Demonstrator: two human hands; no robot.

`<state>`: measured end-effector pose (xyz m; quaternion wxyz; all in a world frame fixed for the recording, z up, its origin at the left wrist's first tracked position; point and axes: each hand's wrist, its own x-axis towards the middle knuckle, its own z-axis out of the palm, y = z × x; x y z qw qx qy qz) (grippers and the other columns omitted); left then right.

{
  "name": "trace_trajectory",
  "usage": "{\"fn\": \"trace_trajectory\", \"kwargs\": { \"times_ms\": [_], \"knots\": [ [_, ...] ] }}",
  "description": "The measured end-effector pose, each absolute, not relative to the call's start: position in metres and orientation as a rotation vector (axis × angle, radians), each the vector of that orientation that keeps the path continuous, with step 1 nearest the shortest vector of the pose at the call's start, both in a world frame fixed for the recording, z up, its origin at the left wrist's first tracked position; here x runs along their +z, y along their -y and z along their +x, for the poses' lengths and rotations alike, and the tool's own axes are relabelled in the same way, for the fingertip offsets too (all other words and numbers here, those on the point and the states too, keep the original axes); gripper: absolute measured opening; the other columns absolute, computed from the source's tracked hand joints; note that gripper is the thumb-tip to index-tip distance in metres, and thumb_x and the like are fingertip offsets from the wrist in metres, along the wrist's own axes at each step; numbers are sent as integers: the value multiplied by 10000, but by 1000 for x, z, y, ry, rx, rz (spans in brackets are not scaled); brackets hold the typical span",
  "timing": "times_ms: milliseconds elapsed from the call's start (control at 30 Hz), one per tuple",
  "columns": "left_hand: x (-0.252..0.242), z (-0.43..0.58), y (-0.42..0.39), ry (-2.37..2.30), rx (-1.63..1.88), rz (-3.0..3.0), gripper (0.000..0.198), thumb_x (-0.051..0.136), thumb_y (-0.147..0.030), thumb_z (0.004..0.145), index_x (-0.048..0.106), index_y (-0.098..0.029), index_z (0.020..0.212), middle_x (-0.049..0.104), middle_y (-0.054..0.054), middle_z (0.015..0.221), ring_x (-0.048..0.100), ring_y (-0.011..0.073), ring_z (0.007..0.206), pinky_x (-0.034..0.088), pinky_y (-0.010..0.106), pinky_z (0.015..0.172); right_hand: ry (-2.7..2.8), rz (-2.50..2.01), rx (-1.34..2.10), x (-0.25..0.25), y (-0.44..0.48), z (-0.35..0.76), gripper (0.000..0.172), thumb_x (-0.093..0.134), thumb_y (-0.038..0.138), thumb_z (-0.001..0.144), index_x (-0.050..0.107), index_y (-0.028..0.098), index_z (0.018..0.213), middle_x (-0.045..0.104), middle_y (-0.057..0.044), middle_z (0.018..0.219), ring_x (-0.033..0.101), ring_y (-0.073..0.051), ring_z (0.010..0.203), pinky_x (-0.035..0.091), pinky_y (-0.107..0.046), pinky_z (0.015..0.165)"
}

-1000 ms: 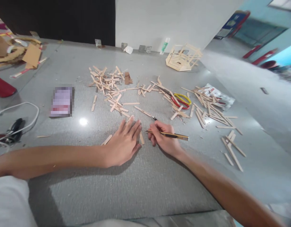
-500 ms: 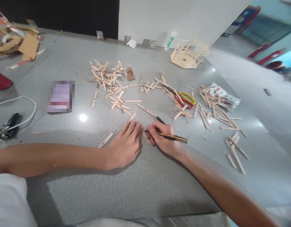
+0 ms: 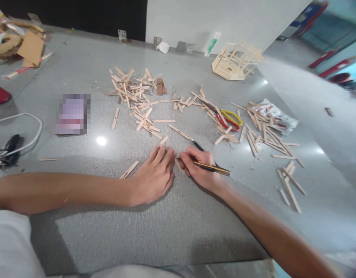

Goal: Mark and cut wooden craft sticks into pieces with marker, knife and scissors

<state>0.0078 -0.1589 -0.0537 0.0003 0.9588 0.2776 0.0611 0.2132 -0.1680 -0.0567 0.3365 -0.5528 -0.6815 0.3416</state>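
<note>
My left hand [image 3: 153, 177] lies flat on the grey table [image 3: 166, 231], fingers stretched together and pressing beside a short wooden stick [image 3: 178, 166]. My right hand [image 3: 199, 170] is closed around a slim gold-and-black tool [image 3: 217, 168], like a craft knife. Its tip meets the stick right at my left fingertips. A thin black piece [image 3: 197, 145] pokes out above my right knuckles. Another loose stick [image 3: 129, 169] lies by my left wrist.
Heaps of wooden sticks [image 3: 134, 90] spread across the middle, with more [image 3: 265, 131] on a plastic bag at the right. Red-and-yellow handles [image 3: 228, 119] lie among them. A stick frame [image 3: 236, 60] and glue tube [image 3: 212, 43] stand at the back. White cable [image 3: 18, 131] and cardboard [image 3: 24, 46] lie left.
My left hand's fingers have drawn together and slid right up to the tool's tip. My right hand stays in place on the stick. The view has shifted slightly.
</note>
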Motion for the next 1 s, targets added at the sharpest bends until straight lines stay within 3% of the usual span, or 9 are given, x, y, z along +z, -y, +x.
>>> {"fn": "trace_trajectory", "kwargs": {
  "times_ms": [200,500,633,800,1000],
  "knots": [
    [-59,7,159,-871,202,3046,595,326,-289,1089,426,120,1508,380,332,1603,288,425,1559,251,562,1262,1856,-1443,771,-49,167,207,470,508,429,1060,440,237,637,542,40,545,480,-102,493,406,-271,547],
    [-50,11,152,-793,32,3261,640,384,-335,1058,492,160,1449,528,334,1488,426,421,1490,276,536,1266,1882,-1514,697,-46,172,197,505,409,485,1090,434,250,644,537,27,529,470,-115,467,401,-291,544],
    [-44,13,153,-749,-67,3312,652,441,-385,1047,528,124,1445,530,310,1501,443,428,1480,281,552,1263,1902,-1512,674,-47,174,197,505,390,479,1094,418,251,644,521,29,524,471,-115,467,398,-288,538],
    [-43,16,153,-772,-184,3350,631,473,-359,1028,527,95,1463,523,303,1514,427,449,1484,373,568,1204,1957,-1520,669,-48,175,200,493,393,471,1096,434,247,660,532,32,532,459,-108,463,379,-295,534],
    [-45,19,152,-794,-168,3367,625,469,-325,1011,531,118,1448,541,322,1488,483,457,1442,321,594,1235,1990,-1493,735,-43,174,203,481,389,456,1100,458,248,671,534,41,519,466,-103,444,400,-293,531]
  ]
}}
